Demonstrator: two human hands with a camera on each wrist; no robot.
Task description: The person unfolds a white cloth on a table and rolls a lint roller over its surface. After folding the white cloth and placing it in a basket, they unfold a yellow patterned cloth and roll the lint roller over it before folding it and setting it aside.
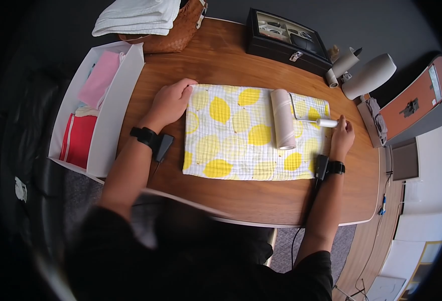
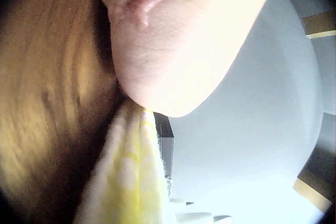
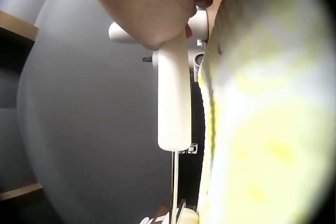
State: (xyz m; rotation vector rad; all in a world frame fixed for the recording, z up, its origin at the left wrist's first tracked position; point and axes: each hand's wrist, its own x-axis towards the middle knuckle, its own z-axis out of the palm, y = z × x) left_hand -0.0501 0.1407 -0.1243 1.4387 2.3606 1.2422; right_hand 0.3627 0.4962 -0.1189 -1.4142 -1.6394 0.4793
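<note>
A folded white cloth with yellow lemon prints [image 1: 221, 150] lies flat on the wooden table. My left hand [image 1: 171, 102] is at its far left corner, pinching the edge; in the left wrist view the cloth [image 2: 134, 176] runs up to beneath the hand [image 2: 163, 50], where the fingertips are hidden. On the right half of the cloth rests a lint roller [image 1: 283, 120], its pale sticky cylinder lying lengthwise. My right hand [image 1: 342, 138] grips the end of its white handle, and in the right wrist view this handle [image 3: 174, 98] shows beside the cloth, with the metal rod beyond.
At the left stands a white box [image 1: 136, 67] with pink and red folded cloths. A brown woven bag [image 1: 178, 37] with white towels [image 1: 138, 17] sits behind. Along the back are a black display case [image 1: 288, 55] and a white vase [image 1: 369, 78]. The table's front edge curves before the person.
</note>
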